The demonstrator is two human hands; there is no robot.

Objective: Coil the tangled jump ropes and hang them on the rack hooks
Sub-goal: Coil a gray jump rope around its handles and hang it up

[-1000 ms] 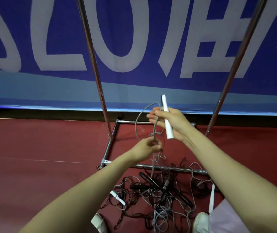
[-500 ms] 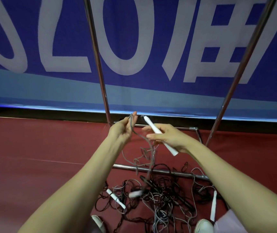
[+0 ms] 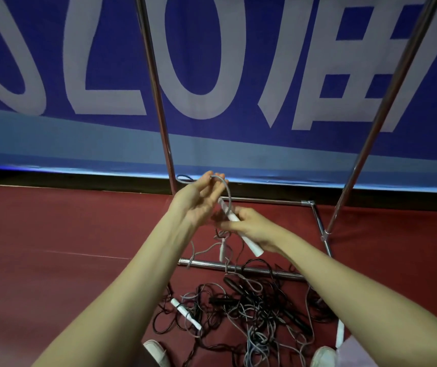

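My right hand (image 3: 254, 227) grips a white jump-rope handle (image 3: 249, 241) pointing down to the right. Its grey rope (image 3: 227, 190) arcs up from the handle's top to my left hand (image 3: 199, 201), whose fingertips pinch it just above the handle. More of the grey rope, with its second white handle (image 3: 222, 250), dangles below my hands. A tangle of black and grey ropes (image 3: 241, 311) lies on the red floor at the foot of the metal rack (image 3: 159, 102). Another white handle (image 3: 185, 313) lies at the pile's left. No hooks are in view.
The rack's two chrome uprights rise left and right (image 3: 387, 102), joined by low floor bars (image 3: 241, 268). A blue banner (image 3: 238, 62) with white letters hangs close behind. My white shoes (image 3: 156, 353) stand near the pile at the bottom edge.
My left hand rose from below the right hand to above it, pulling a loop of grey rope up. The right hand lowered and tilted the handle. The rope's second handle lifted off the pile.
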